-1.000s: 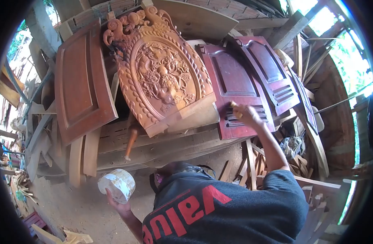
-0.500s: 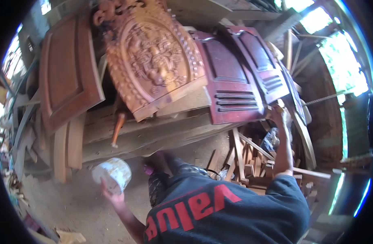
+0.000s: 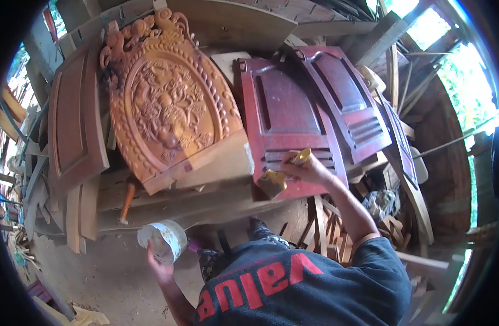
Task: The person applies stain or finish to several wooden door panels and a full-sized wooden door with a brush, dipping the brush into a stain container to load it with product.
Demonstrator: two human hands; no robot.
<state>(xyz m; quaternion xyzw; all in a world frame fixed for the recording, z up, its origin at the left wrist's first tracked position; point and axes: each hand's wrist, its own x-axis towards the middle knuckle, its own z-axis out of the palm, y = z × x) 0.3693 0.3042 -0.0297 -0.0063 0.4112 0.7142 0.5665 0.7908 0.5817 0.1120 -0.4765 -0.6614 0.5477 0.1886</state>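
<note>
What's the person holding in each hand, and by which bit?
The left hand holds a pale bucket by its near side; the right hand holds a brush, seemingly by its handle.

A bench (image 3: 180,204) bears a carved panel (image 3: 165,108) — and reddish panels (image 3: 287,106).

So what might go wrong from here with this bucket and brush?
The white bucket is held above the floor by the left hand; if that grip slips, it could drop.
The brush in the right hand is near the dark red panel's lower edge and might smear it.
Loose wood pieces lie to the right; a sidestep could stumble.
</note>
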